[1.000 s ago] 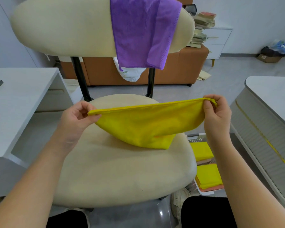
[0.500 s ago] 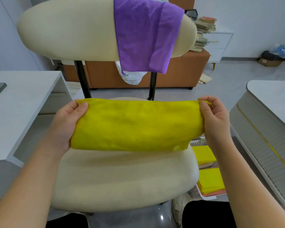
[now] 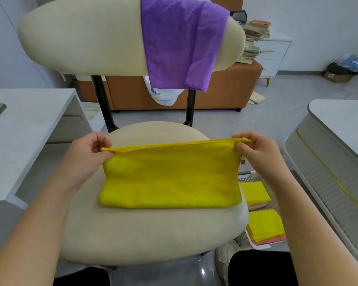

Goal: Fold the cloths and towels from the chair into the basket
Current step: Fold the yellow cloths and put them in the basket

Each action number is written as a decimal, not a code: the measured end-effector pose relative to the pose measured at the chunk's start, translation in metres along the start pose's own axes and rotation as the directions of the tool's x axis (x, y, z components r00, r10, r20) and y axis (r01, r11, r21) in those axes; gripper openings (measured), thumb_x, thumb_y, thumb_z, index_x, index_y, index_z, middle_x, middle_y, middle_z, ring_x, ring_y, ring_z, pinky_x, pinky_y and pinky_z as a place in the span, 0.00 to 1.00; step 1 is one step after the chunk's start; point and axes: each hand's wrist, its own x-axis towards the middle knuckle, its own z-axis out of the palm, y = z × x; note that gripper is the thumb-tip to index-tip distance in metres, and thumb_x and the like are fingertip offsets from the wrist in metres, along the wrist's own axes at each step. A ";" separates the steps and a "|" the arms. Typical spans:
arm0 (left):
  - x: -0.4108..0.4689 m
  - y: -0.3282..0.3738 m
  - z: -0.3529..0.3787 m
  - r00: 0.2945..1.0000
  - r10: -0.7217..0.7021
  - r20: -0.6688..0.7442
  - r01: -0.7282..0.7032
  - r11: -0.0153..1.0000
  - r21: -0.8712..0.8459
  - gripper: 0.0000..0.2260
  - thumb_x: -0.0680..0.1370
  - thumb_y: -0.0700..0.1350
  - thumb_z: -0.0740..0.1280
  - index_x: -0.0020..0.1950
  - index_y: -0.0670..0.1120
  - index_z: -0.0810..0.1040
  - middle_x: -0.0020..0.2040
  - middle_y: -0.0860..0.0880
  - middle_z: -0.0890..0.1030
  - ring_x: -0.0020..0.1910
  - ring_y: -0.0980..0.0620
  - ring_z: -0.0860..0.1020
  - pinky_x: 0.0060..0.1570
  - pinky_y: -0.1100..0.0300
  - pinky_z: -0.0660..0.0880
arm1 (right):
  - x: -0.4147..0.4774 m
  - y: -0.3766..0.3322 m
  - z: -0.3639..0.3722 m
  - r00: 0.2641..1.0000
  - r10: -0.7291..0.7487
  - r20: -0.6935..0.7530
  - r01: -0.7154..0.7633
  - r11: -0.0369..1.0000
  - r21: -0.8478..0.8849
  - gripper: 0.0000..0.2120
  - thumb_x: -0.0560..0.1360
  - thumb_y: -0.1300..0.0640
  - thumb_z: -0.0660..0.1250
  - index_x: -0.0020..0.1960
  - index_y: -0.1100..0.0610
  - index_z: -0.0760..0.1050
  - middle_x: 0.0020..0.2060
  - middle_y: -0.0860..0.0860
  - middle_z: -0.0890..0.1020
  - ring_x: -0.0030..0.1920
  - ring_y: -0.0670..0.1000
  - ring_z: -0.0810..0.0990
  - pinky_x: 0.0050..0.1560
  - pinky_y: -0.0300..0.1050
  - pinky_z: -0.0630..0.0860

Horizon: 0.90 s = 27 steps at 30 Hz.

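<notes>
A yellow cloth [image 3: 170,178], folded over, lies with its lower part on the beige chair seat [image 3: 149,232]. Its upper edge is lifted off the seat. My left hand [image 3: 89,153] pinches the upper left corner and my right hand [image 3: 254,151] pinches the upper right corner. A purple towel [image 3: 180,42] hangs over the chair's backrest [image 3: 81,38]. A white basket [image 3: 246,178] stands on the floor right of the seat, partly hidden by my right arm, with folded yellow cloths [image 3: 262,223] in it.
A white desk [image 3: 25,124] stands close on the left and a white rounded table [image 3: 343,129] close on the right. Behind the chair are an orange sofa [image 3: 225,87], a white drawer unit [image 3: 275,56] stacked with books, and open grey floor.
The cloth was held stretched in the air above the seat. Both hands have lowered it, so its lower half now lies flat on the seat while they still hold the upper corners.
</notes>
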 end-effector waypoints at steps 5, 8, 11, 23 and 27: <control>-0.002 -0.001 0.006 0.999 0.044 0.011 -0.045 0.932 0.359 0.05 0.75 0.38 0.69 0.46 0.48 0.80 0.33 0.47 0.70 0.33 0.52 0.68 0.32 0.61 0.64 | 0.001 0.003 0.006 0.999 -0.018 -0.046 0.010 0.986 -0.168 0.09 0.75 0.66 0.63 0.44 0.54 0.78 0.33 0.50 0.77 0.29 0.40 0.73 0.29 0.30 0.70; -0.001 0.001 0.010 0.985 0.088 -0.152 -0.020 0.918 0.397 0.03 0.76 0.44 0.68 0.45 0.46 0.81 0.31 0.46 0.74 0.32 0.50 0.72 0.33 0.58 0.67 | 0.005 0.005 0.008 0.988 -0.074 -0.138 0.024 0.943 -0.333 0.05 0.76 0.60 0.64 0.46 0.53 0.78 0.35 0.51 0.78 0.33 0.43 0.74 0.33 0.35 0.70; -0.002 0.012 0.017 0.956 0.080 -0.282 -0.078 0.997 0.020 0.06 0.79 0.42 0.64 0.49 0.47 0.80 0.36 0.48 0.79 0.33 0.56 0.78 0.34 0.59 0.74 | 0.004 -0.002 0.014 0.950 -0.177 -0.258 0.150 0.981 -0.120 0.07 0.77 0.61 0.63 0.45 0.52 0.76 0.31 0.53 0.80 0.32 0.48 0.78 0.34 0.43 0.74; -0.001 -0.005 0.012 0.986 -0.101 -0.131 0.111 0.991 0.073 0.07 0.75 0.41 0.65 0.42 0.51 0.80 0.41 0.48 0.82 0.47 0.45 0.80 0.50 0.50 0.75 | 0.007 0.010 0.016 0.999 -0.024 -0.024 0.015 0.943 -0.332 0.11 0.73 0.63 0.65 0.39 0.47 0.75 0.38 0.51 0.75 0.36 0.47 0.72 0.40 0.42 0.66; -0.004 -0.018 0.001 0.983 -0.179 0.032 0.146 0.880 0.453 0.05 0.74 0.40 0.68 0.42 0.48 0.82 0.40 0.44 0.79 0.41 0.47 0.74 0.36 0.61 0.66 | 0.000 0.013 0.015 0.975 0.033 0.218 0.105 0.799 -0.593 0.06 0.70 0.61 0.68 0.42 0.50 0.78 0.49 0.51 0.75 0.50 0.50 0.74 0.48 0.42 0.67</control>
